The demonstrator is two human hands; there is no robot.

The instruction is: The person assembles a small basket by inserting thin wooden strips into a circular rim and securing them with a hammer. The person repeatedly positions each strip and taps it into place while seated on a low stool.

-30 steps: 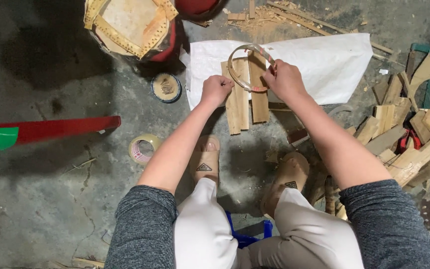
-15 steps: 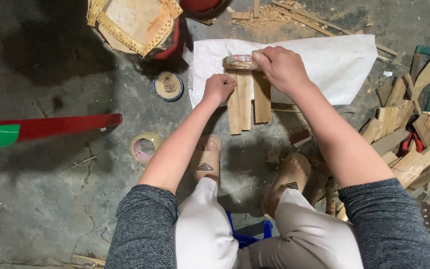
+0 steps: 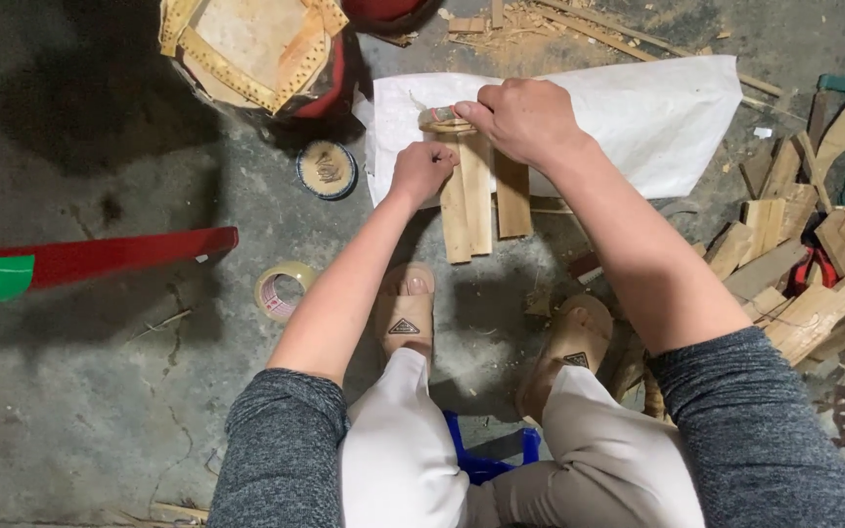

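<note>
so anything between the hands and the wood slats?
Nothing visible. The right hand presses a tape roll onto the top of the wood slats; the left hand grips their left edge.

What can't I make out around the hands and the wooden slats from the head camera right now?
- Ring-shaped piece: mostly hidden under the right hand.
- Left hand: fist closed, contents hidden by its fingers.
- Wooden slats: upper ends covered by both hands.
- Blue seat: hidden by the legs.
</note>
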